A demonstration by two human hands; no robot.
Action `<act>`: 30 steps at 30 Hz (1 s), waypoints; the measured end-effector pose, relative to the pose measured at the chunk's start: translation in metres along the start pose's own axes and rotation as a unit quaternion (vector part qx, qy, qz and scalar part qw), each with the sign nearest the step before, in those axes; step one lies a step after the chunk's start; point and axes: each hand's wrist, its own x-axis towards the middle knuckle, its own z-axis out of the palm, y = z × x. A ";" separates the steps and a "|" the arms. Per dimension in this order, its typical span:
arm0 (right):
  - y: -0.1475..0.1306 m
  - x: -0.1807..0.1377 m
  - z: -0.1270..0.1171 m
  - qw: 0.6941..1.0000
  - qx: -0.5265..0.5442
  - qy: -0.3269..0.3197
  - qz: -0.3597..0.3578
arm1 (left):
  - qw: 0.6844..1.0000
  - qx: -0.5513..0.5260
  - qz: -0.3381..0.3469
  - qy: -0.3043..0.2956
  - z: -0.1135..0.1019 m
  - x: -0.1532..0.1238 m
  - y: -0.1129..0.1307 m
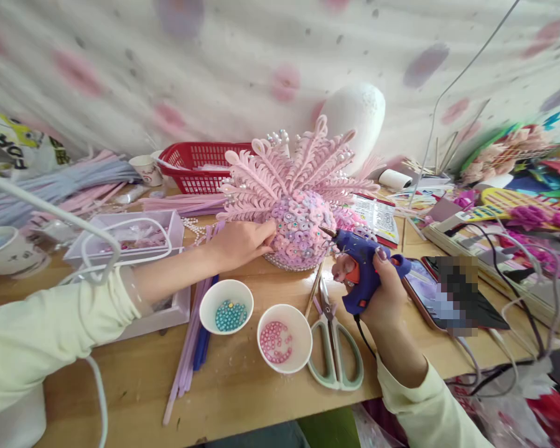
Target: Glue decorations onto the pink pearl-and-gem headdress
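My left hand [249, 242] is closed against the left side of a headpiece [301, 230] covered in small pink and lilac flowers with shiny stones. Its fingertips are partly hidden at that edge. Curled pink plumes [294, 165] fan up behind the flowers. In my right hand [387, 283] is a blue hot glue gun [361, 264], its nozzle pointing left, close to the headpiece's right side. Scissors [329, 354] with pale handles lie in front. Nearby stand a paper cup of teal beads [226, 306] and another paper cup of pink beads [284, 336].
A red basket [193, 168] and a white foam head form [359, 118] stand behind. Lilac trays [170, 230] and pipe cleaners [191, 361] lie left. To the right are phones [448, 292], a power strip [466, 249] and cables. A white cable [51, 208] crosses above my left sleeve.
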 end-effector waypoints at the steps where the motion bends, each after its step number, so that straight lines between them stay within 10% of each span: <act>1: 0.000 0.000 0.000 1.000 -0.001 0.000 0.001 | 1.000 0.010 -0.010 0.005 0.000 0.001 0.001; 30: 0.006 -0.001 0.004 0.999 0.021 0.035 -0.012 | 0.981 -0.112 -0.157 0.027 -0.011 0.003 0.007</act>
